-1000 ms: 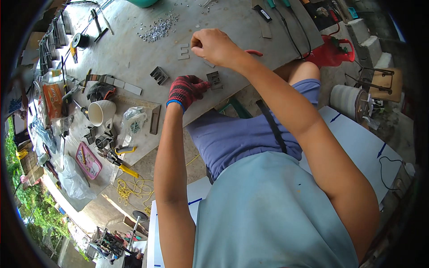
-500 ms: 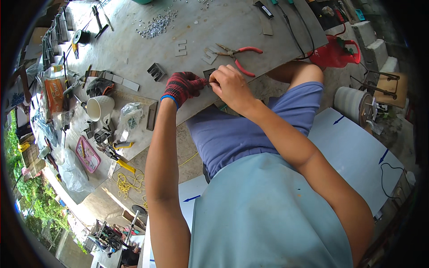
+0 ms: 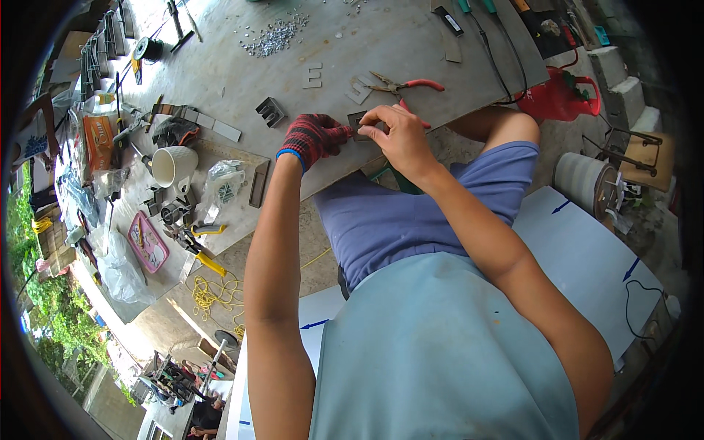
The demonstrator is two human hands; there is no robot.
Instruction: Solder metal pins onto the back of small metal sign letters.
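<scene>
My left hand [image 3: 314, 139], in a red and black knit glove with a blue cuff, is closed with its fingertips at the left edge of a small dark metal piece [image 3: 356, 119]. From the other side my bare right hand [image 3: 402, 141] pinches at the same piece, thumb and forefinger bent toward it. The fingers partly hide it. Up and left of the gloved hand stands a folded metal E-shaped form [image 3: 270, 112]. Farther off lie a flat E-shaped metal cutout [image 3: 313, 83] and a second flat cutout [image 3: 358, 92], beside red-handled pliers [image 3: 386, 86].
Small metal bits [image 3: 275, 37] lie scattered at the far side. On the left are a white mug [image 3: 174, 167], a plastic bag [image 3: 222, 182], yellow-handled snips [image 3: 209, 262] and a pink tray [image 3: 148, 242]. A red gas cylinder [image 3: 557, 95] stands beyond the table's right edge.
The whole view has shifted slightly, moving the table's things to the right. My right fingers have changed their bend at the metal piece; the gloved hand keeps nearly the same pose.
</scene>
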